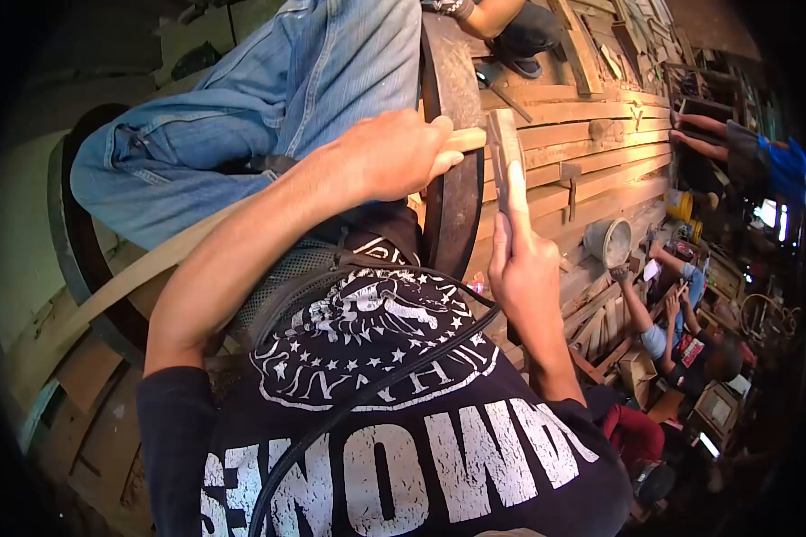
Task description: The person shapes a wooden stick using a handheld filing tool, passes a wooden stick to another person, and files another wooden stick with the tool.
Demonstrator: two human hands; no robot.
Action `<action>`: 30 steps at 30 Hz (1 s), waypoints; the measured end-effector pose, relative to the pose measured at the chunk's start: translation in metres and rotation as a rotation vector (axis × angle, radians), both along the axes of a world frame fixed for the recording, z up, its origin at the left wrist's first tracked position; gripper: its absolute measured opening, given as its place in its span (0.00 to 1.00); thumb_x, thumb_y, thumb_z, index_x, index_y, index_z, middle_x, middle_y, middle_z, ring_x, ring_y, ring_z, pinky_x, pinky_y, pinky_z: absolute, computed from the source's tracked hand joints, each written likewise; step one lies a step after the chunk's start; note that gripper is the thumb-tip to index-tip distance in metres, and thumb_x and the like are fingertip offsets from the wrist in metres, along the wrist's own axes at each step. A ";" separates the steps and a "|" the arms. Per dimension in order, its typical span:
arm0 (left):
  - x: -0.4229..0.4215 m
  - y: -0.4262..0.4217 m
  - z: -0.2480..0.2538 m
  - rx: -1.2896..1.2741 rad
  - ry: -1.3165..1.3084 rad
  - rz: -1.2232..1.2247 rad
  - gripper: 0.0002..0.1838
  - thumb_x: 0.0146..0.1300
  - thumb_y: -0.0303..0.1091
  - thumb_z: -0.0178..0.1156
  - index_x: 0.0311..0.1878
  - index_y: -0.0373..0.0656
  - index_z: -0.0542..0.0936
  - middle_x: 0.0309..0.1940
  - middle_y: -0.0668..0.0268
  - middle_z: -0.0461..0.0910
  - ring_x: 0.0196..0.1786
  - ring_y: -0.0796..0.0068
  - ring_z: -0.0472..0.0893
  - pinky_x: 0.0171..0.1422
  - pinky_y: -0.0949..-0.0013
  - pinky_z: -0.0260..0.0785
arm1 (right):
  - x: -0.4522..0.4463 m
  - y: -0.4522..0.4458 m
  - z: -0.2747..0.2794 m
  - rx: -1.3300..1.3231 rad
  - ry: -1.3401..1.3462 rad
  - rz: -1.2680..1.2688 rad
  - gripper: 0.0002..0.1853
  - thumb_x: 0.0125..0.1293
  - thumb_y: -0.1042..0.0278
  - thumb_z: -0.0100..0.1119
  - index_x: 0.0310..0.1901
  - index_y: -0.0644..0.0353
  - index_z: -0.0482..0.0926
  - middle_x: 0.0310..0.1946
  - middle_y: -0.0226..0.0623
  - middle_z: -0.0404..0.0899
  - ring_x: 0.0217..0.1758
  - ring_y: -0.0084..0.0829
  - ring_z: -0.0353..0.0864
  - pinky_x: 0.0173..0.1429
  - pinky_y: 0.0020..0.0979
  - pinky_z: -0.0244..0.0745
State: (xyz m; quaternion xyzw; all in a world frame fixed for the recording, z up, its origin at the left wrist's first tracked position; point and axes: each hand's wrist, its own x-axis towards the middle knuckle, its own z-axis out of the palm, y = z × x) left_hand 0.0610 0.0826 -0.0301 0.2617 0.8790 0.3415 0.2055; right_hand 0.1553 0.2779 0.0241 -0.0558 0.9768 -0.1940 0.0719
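My left hand (392, 157) is closed around a long, thin wooden strip (175, 249). Its short end pokes out past my fingers, while the long part runs back under my forearm to the lower left. In my right hand (527, 264) is a narrow, flat wooden bar (505, 143), held upright in view with my index finger stretched along it. The strip's end comes close to the bar; whether they touch I cannot tell. Beneath my left hand's fingertips stands a dark, worn curved rim (457, 215), next to my jeans (304, 80).
A hammer (571, 190) lies on wooden planks (591, 139). Beyond are a bucket (607, 242) and yellow containers (681, 206). Several people are nearby, one in blue (784, 170) and one seated (690, 345). A second dark curved rim (72, 215) is at left. A black cord (376, 374) crosses my shirt.
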 end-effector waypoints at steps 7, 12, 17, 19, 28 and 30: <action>-0.004 -0.001 0.007 -0.017 0.000 -0.003 0.20 0.71 0.50 0.52 0.44 0.38 0.73 0.27 0.44 0.80 0.35 0.38 0.80 0.38 0.42 0.72 | -0.041 0.006 -0.016 0.039 0.075 0.082 0.33 0.69 0.68 0.55 0.74 0.50 0.57 0.18 0.54 0.77 0.20 0.53 0.78 0.26 0.49 0.72; 0.002 0.000 -0.001 -0.017 0.043 -0.031 0.20 0.71 0.50 0.51 0.44 0.38 0.73 0.27 0.42 0.80 0.34 0.38 0.80 0.38 0.42 0.71 | -0.027 0.002 -0.009 0.005 0.005 0.033 0.31 0.71 0.73 0.51 0.74 0.50 0.59 0.22 0.58 0.76 0.20 0.54 0.77 0.28 0.47 0.69; -0.002 -0.002 0.003 -0.044 0.034 -0.025 0.20 0.72 0.49 0.52 0.43 0.38 0.72 0.25 0.44 0.79 0.34 0.38 0.80 0.39 0.43 0.70 | -0.028 0.007 -0.008 0.011 0.048 0.057 0.30 0.71 0.70 0.52 0.74 0.49 0.58 0.19 0.58 0.74 0.20 0.55 0.76 0.27 0.47 0.69; -0.004 -0.001 0.000 -0.035 0.020 -0.052 0.20 0.72 0.49 0.52 0.44 0.38 0.72 0.25 0.45 0.80 0.34 0.38 0.80 0.39 0.43 0.70 | 0.008 0.027 -0.004 -0.016 -0.033 -0.086 0.30 0.70 0.67 0.53 0.73 0.46 0.60 0.20 0.57 0.76 0.23 0.56 0.79 0.28 0.51 0.71; 0.008 0.002 0.014 -0.108 0.111 -0.029 0.19 0.71 0.50 0.51 0.48 0.42 0.72 0.25 0.47 0.80 0.32 0.40 0.81 0.36 0.43 0.73 | 0.019 0.064 -0.012 -0.068 -0.025 -0.288 0.29 0.74 0.68 0.48 0.75 0.46 0.56 0.19 0.55 0.72 0.17 0.43 0.75 0.25 0.39 0.65; 0.010 0.003 0.018 -0.140 0.152 -0.012 0.19 0.71 0.50 0.51 0.49 0.43 0.72 0.24 0.49 0.80 0.30 0.42 0.81 0.34 0.43 0.72 | 0.007 0.058 -0.012 -0.130 0.024 -0.295 0.29 0.74 0.68 0.48 0.75 0.47 0.57 0.19 0.55 0.72 0.17 0.42 0.75 0.25 0.39 0.65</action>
